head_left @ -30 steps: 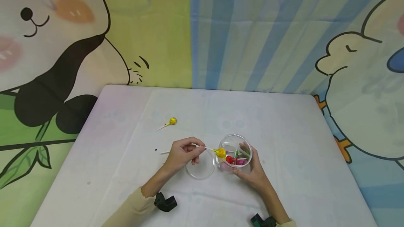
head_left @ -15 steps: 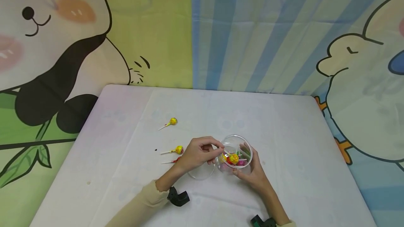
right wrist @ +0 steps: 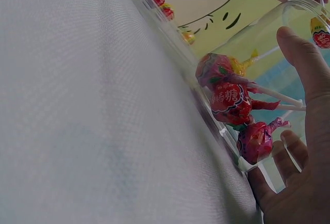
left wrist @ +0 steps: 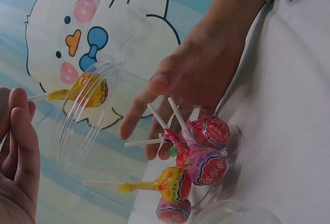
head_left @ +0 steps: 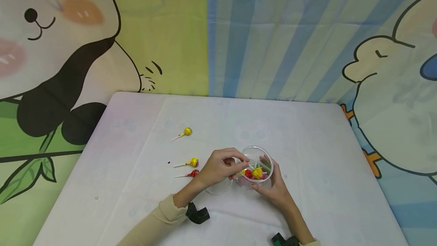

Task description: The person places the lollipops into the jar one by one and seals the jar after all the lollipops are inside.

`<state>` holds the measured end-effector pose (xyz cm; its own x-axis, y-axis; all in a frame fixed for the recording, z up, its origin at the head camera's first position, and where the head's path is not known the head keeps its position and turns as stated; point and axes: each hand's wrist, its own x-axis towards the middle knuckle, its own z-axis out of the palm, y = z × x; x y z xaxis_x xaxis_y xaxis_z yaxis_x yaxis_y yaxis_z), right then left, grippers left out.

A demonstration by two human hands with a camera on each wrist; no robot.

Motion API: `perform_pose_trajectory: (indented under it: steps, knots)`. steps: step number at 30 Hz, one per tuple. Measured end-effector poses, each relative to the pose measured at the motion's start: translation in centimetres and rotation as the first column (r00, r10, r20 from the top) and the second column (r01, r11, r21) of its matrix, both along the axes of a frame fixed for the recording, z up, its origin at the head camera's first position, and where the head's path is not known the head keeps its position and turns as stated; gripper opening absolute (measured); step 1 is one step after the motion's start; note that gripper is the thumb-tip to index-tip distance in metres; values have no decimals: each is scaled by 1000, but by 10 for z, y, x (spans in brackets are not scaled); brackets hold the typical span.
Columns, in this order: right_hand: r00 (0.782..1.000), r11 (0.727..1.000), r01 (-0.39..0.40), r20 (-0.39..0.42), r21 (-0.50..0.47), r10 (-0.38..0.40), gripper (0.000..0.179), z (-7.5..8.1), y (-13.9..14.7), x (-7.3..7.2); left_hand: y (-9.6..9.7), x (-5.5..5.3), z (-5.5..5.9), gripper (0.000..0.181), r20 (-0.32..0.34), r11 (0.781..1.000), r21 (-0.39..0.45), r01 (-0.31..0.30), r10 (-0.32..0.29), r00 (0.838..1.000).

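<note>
Yellow lollipop point(left wrist: 93, 91) is pinched by its stick point(left wrist: 39, 98) in left grip point(head_left: 222, 167); just beside, clear jar point(head_left: 253, 147) is held by right grip point(head_left: 277, 186).

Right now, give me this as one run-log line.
right grip: holds clear jar | left grip: pinches yellow lollipop by stick, head inside jar mouth | loose on table: two yellow lollipops, one red lollipop
</note>
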<state>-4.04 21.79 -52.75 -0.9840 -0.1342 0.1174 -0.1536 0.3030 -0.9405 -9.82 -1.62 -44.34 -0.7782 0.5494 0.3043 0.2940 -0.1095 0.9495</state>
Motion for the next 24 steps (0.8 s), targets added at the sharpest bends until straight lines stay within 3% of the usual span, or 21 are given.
perform_pose_trajectory:
  steps: [8, 17, 24]
  knots:
    - [1000, 1000, 3, 4, 19, -3, 99, 1, 0, 0, 0, 1, 0, 13, -24, 1000, -9, 7, -7, 1000]
    - [1000, 1000, -9, -16, -15, 8, 98, 1, 1, -1, 5, 0, 1, 17, -195, 996, -87, -34, 17, 981]
    - [1000, 1000, -22, -6, -20, 22, 97, -1, 2, 0, 11, -2, 2, 17, -201, 988, -153, -38, 7, 979]
